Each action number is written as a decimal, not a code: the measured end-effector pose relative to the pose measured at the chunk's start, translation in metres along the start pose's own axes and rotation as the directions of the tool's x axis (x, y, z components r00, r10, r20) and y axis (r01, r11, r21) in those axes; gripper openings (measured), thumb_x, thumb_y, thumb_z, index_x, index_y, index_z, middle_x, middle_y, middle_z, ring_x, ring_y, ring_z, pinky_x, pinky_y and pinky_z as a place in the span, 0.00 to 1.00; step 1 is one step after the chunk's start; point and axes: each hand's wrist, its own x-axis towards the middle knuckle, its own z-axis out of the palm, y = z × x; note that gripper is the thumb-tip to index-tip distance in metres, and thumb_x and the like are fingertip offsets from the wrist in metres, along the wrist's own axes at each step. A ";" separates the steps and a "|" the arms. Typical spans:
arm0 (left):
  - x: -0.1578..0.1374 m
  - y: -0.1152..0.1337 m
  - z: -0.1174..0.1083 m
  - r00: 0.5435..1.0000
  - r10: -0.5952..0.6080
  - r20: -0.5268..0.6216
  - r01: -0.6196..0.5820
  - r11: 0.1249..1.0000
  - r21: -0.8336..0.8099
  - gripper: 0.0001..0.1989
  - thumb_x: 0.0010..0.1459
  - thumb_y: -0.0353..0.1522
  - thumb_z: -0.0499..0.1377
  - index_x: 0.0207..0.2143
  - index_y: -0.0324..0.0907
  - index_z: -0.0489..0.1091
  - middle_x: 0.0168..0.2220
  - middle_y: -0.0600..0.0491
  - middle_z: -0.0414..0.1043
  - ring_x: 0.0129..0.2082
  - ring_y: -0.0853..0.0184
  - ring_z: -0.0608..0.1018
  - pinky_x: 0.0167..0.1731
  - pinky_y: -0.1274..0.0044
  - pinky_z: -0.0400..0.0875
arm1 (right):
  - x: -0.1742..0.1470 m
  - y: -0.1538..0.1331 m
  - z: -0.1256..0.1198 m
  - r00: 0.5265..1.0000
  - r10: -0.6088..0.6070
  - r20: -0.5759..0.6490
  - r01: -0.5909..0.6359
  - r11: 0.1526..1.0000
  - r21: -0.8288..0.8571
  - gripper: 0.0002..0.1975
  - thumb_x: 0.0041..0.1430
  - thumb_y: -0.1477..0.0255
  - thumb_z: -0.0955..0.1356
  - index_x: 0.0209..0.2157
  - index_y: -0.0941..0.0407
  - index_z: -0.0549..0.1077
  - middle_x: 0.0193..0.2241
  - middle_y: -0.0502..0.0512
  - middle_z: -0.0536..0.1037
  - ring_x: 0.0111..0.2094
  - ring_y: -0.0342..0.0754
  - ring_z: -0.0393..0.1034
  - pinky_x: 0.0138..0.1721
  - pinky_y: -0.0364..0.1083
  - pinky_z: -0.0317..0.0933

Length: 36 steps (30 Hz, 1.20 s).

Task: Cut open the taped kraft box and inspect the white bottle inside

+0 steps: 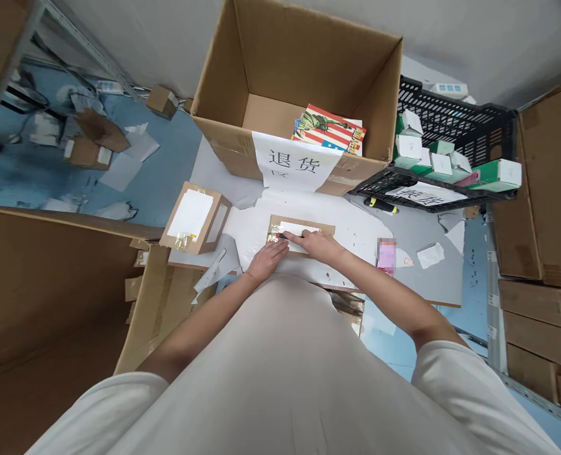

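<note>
Cardboard parcel [304, 221] lies flat at the near side of the table [427, 278], right in front of your shirt [285, 354]. Your left hand [267, 260] grips nothing; its fingers stretch out together over the parcel's near left part. Your right hand [319, 245] is closed on a small red-tipped tool [281, 236], forefinger pointing left along it, above the parcel's white label. Most of that tool is hidden by your fingers. To your right, near the table's edge, sits a pink item [386, 258], with a white paper scrap [431, 255] beyond it to the right. On your left stands a taped box [195, 218]. Farther off, a yellow-and-black tool [381, 205] lies just before the black crate [505, 142], which holds green-and-white cartons [439, 161]. Far centre, a large open box [233, 148] bears a printed sign [294, 164] and contains colourful booklets [330, 129].
</note>
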 end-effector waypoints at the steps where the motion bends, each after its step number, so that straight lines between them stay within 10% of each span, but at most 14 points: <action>1: 0.000 0.000 0.000 1.000 -0.016 0.012 0.016 1.000 -0.011 0.21 0.65 0.24 0.43 0.54 0.41 0.68 0.54 0.44 0.72 0.61 0.62 0.66 0.58 0.60 0.64 | -0.001 -0.003 -0.001 1.000 0.019 0.006 -0.019 1.000 -0.009 0.33 0.66 0.78 0.55 0.67 0.41 0.41 0.46 0.63 0.72 0.39 0.53 0.75 0.39 0.48 0.63; 11: 0.003 0.004 -0.004 0.994 -0.079 0.077 0.084 0.994 -0.063 0.20 0.64 0.24 0.44 0.53 0.42 0.69 0.55 0.45 0.71 0.62 0.62 0.66 0.59 0.61 0.62 | -0.018 0.007 0.010 0.992 0.114 0.049 -0.115 0.993 0.014 0.34 0.64 0.80 0.57 0.67 0.41 0.45 0.46 0.65 0.73 0.38 0.53 0.75 0.38 0.48 0.63; 19: 0.002 0.002 0.001 0.990 -0.110 0.083 0.112 0.993 -0.019 0.22 0.64 0.23 0.43 0.53 0.41 0.69 0.55 0.44 0.71 0.61 0.62 0.67 0.58 0.62 0.63 | -0.099 0.051 0.026 0.927 0.355 0.123 -0.346 0.934 -0.091 0.39 0.58 0.86 0.57 0.66 0.41 0.49 0.38 0.62 0.76 0.32 0.51 0.75 0.31 0.45 0.58; 25: 0.005 0.008 -0.007 0.987 -0.125 0.104 0.126 0.992 0.002 0.20 0.63 0.25 0.45 0.52 0.42 0.69 0.55 0.44 0.71 0.60 0.60 0.69 0.56 0.62 0.64 | -0.146 0.076 0.073 0.931 0.365 0.003 -0.361 0.918 0.164 0.37 0.59 0.81 0.59 0.66 0.41 0.50 0.37 0.58 0.76 0.29 0.48 0.72 0.32 0.44 0.59; 31: 0.035 0.027 -0.034 0.972 -0.150 0.180 0.134 0.986 0.096 0.28 0.54 0.40 0.61 0.57 0.44 0.65 0.57 0.40 0.67 0.60 0.49 0.66 0.58 0.57 0.56 | -0.146 0.051 0.129 0.812 0.580 -0.058 -0.248 0.434 0.866 0.29 0.65 0.64 0.58 0.67 0.52 0.52 0.33 0.52 0.78 0.24 0.43 0.69 0.31 0.45 0.67; 36: 0.079 0.024 -0.040 0.951 -0.178 0.255 0.120 0.967 0.227 0.58 0.36 0.52 0.69 0.65 0.37 0.51 0.67 0.33 0.44 0.67 0.38 0.47 0.61 0.49 0.37 | -0.120 0.023 0.143 0.766 0.642 -0.012 -0.151 0.198 0.969 0.31 0.64 0.63 0.58 0.67 0.52 0.50 0.35 0.51 0.78 0.16 0.39 0.61 0.25 0.44 0.67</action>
